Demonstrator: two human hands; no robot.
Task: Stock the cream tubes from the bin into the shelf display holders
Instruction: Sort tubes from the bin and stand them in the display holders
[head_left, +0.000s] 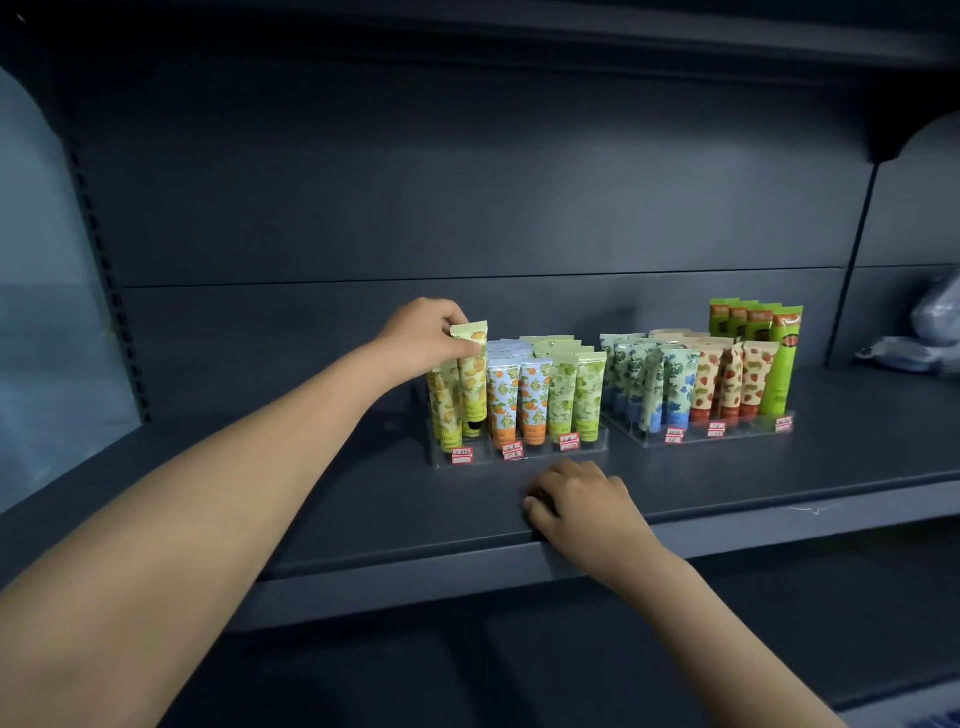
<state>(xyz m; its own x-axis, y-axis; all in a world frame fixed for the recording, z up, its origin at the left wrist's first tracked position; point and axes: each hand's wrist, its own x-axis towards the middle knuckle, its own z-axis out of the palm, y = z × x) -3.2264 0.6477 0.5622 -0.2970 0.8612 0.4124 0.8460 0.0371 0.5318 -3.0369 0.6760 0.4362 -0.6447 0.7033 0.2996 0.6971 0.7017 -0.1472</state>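
My left hand (426, 335) pinches the top of a yellow lemon-print cream tube (472, 379), held upright cap-down over the left front slot of a clear acrylic holder (519, 457). That holder carries rows of yellow, orange-print and green tubes. My right hand (576, 501) rests on the shelf just in front of the holder, fingers curled, nothing visible in it. A second clear holder (701, 434) to the right carries blue-floral, strawberry-print and tall green tubes. The bin is out of view.
The dark grey shelf (311, 499) runs wide to the left of the holders. Its front edge (467, 571) lies under my right wrist. A plastic-wrapped bundle (930, 338) sits at the far right behind an upright divider. Another shelf hangs overhead.
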